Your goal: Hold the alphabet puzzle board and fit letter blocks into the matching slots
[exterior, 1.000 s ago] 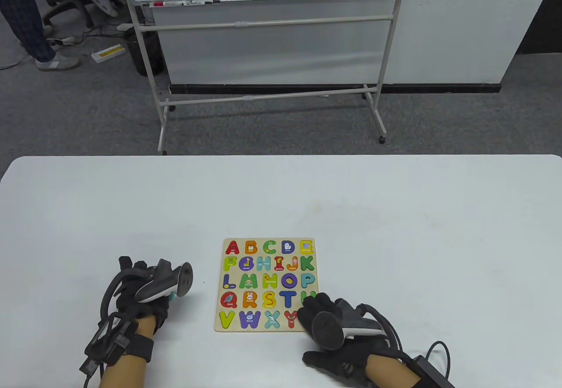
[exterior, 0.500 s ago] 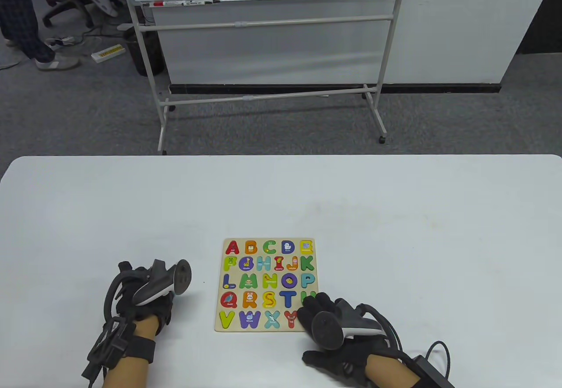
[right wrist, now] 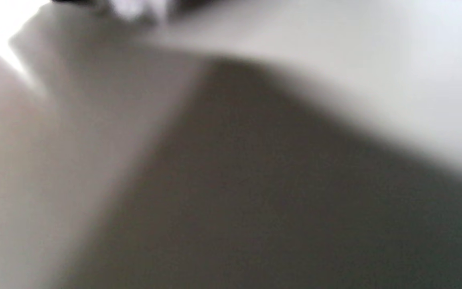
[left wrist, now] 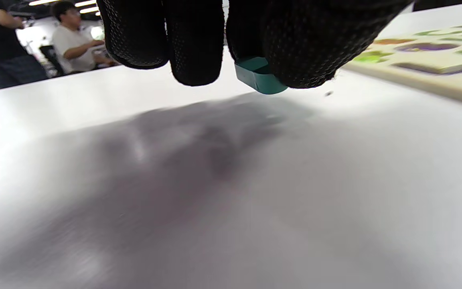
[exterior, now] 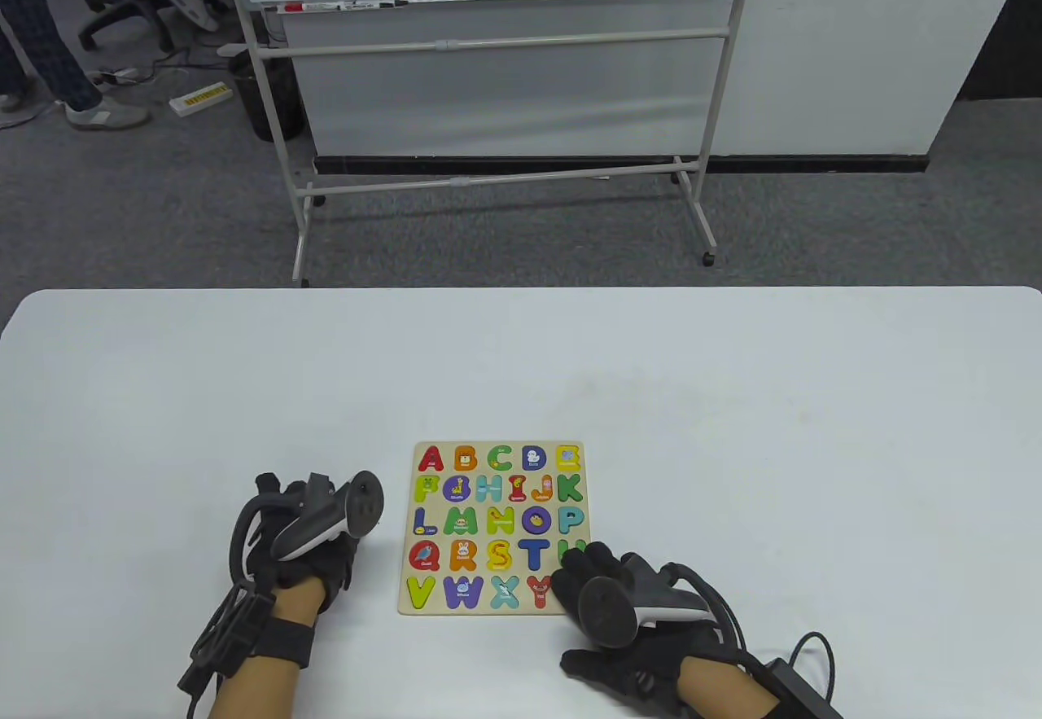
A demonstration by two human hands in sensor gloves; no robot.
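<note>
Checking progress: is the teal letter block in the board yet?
Out. The left hand holds the teal block above the table, beside the board.

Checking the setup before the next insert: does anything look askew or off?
Nothing stands out. The puzzle board lies flat, its visible letters seated. The right hand rests on its near right corner; the left hand holds a teal block.

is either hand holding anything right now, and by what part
The left hand holds a teal block between its fingertips, by its upper part. The right hand rests on the puzzle board's near right corner.
</note>
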